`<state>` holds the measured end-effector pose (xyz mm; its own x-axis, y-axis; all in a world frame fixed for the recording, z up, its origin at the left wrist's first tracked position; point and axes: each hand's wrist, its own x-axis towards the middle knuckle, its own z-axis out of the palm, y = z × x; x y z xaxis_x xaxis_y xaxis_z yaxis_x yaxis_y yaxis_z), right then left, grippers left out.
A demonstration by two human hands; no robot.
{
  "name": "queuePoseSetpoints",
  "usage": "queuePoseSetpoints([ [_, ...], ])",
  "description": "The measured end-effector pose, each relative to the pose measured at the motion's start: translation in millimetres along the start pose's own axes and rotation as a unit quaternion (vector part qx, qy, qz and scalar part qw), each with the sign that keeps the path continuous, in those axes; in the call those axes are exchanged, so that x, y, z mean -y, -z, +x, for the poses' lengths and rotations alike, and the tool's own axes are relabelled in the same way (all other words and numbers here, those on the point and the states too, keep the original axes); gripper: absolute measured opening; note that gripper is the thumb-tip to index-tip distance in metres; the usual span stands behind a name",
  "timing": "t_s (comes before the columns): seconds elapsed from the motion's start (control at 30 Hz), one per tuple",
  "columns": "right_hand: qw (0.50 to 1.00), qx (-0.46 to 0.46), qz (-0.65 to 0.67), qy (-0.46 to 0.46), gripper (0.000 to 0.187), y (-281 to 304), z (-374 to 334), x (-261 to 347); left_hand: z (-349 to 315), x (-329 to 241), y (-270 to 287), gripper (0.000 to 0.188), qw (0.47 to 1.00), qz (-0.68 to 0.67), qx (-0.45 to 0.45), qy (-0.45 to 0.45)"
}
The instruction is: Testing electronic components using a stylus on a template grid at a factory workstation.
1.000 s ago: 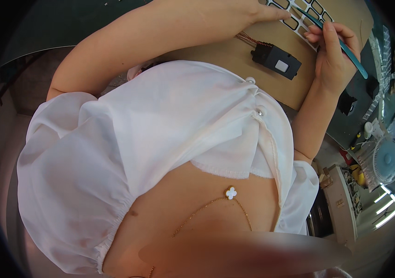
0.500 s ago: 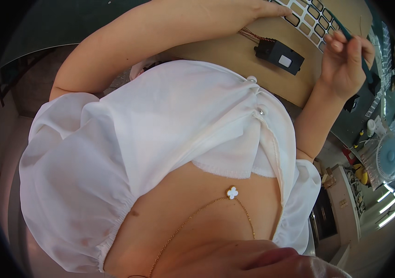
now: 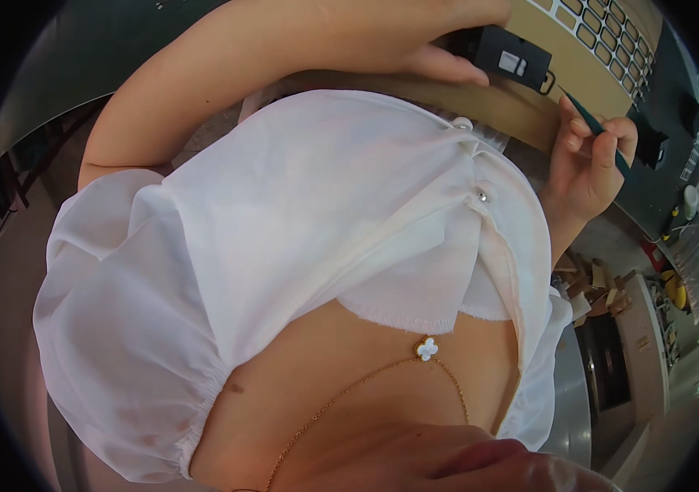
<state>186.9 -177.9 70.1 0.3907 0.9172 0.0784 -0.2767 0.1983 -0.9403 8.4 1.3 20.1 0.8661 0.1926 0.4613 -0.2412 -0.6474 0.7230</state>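
Observation:
My left hand [image 3: 456,37] is closed around the left end of a black rectangular box [image 3: 489,51], with the thumb along its near side. A pale rectangular window and a smaller light patch show on the box's upper face. My right hand [image 3: 591,160] pinches a slim dark green pointed tool [image 3: 587,115], which looks like tweezers. Its thin tip reaches a small black rounded frame [image 3: 549,82] at the right end of the box. Whether the frame touches the box I cannot tell.
A white sheet with rows of black-edged rounded frames [image 3: 603,37] lies on brown cardboard [image 3: 521,115], beyond the box. Another small black part [image 3: 653,149] sits on the dark green table [image 3: 649,193] at the right, near a white round container [image 3: 690,197].
My left hand has come off the sheet and taken hold of the black box, now farther up. My right hand has brought the tool, with a black frame at its tip, to the box's right end.

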Motion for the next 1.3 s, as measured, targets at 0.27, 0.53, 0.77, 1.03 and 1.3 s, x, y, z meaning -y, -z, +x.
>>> queuePoseSetpoints([
  [0.27, 0.997, 0.033, -0.044, -0.054, 0.009, 1, 29, 9, 6, 12, -2, 0.027, 0.976, -0.199, 0.013, 0.083],
  [0.53, 0.991, 0.081, -0.041, -0.094, 0.014, 0, 38, 19, 7, 6, -1, 0.026, 0.98, -0.183, -0.004, 0.074],
  [0.77, 0.987, 0.044, -0.097, -0.116, 0.012, -9, 40, 22, 0, -4, 5, 0.026, 0.994, -0.08, -0.038, 0.066],
  [1.03, 0.985, 0.052, -0.123, -0.105, 0.013, -15, 43, 22, -2, 4, 1, 0.028, 0.959, 0.199, -0.165, -0.115],
  [1.3, 0.985, 0.066, -0.127, -0.1, 0.014, -17, 49, 20, -8, 4, 4, 0.03, 0.932, 0.291, -0.179, -0.122],
])
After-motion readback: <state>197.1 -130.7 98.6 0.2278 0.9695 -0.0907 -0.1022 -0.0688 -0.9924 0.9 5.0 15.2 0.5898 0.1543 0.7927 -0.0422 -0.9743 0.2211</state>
